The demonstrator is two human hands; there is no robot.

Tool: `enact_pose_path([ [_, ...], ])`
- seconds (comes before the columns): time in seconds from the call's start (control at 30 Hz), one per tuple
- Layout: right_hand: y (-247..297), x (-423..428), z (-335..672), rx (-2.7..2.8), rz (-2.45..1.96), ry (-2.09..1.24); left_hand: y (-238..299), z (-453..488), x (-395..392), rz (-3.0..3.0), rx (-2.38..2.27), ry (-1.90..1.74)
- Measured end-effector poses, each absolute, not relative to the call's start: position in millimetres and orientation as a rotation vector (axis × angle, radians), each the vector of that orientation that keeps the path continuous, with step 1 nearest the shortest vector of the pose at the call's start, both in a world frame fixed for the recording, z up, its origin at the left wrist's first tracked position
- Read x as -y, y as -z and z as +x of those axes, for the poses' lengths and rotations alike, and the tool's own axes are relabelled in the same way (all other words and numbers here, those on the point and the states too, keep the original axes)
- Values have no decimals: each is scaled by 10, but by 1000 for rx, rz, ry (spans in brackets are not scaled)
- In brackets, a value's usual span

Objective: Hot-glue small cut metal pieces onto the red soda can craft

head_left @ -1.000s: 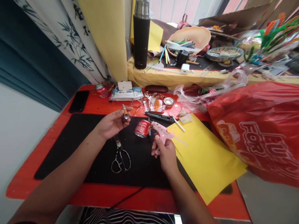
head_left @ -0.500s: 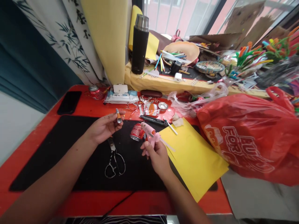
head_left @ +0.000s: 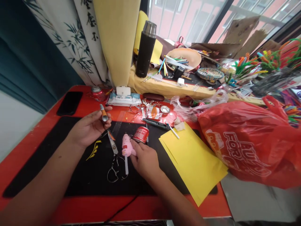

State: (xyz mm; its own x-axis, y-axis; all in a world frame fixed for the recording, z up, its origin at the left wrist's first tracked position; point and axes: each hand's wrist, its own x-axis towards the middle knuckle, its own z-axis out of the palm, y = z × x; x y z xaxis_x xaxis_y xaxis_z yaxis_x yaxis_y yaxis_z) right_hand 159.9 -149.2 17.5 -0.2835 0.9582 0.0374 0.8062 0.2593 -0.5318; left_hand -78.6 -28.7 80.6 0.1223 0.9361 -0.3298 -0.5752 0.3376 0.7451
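Observation:
My left hand (head_left: 82,130) is raised over the left part of the black mat (head_left: 80,177), its fingers pinching a small rolled tube (head_left: 103,114), orange and silver, with a hollow end. My right hand (head_left: 146,159) grips a pink hot glue gun (head_left: 126,146) low over the mat, nozzle pointing away and a pale glue stick out of its back. Silver-handled scissors (head_left: 113,146) lie just left of the gun, partly covered by it. A small red can (head_left: 141,134) lies beyond my right hand. Below my left hand is a yellow leaf-shaped cut-out (head_left: 94,151).
Yellow sheets (head_left: 195,166) and a full red plastic bag (head_left: 249,144) take up the right side. A black cutter (head_left: 155,123) and a white pen (head_left: 172,131) lie at the mat's back edge. A phone (head_left: 70,103) rests back left; a black thermos (head_left: 146,50) stands on the sill.
My right hand has brought the glue gun left and turned it, close to the scissors. My left hand has shifted left with the tube, and the yellow cut-out now shows.

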Motion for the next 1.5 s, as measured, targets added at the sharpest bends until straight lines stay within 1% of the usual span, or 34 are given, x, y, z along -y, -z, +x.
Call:
enact_pose_path([
  [0.13, -180, 1453, 1574, 2264, -1632, -534, -696, -814, 300, 529, -849, -1142],
  [0.5, -232, 1501, 1664, 2396, -1630, -540, -428, -869, 257, 575, -769, -1079],
  [0.67, -284, 1509, 1794, 2347, -1643, -494, -397, -825, 279, 577, -757, -1096],
  [0.87, -374, 1701, 1744, 2149, -1350, -425, -401, -777, 300, 555, -754, -1075],
  [1.03, -357, 1862, 1344, 2374, -1117, -366, -407, -738, 320, 540, -742, -1056],
  [1.2, -286, 1876, 1032, 2625, -1237, -409, -424, -727, 339, 535, -741, -1052],
  [1.37, -383, 1820, 880, 2782, -1351, -547, -402, -725, 335, 547, -739, -1055],
  [1.5, -442, 1800, 866, 2789, -1419, -610, -391, -743, 332, 566, -727, -1060],
])
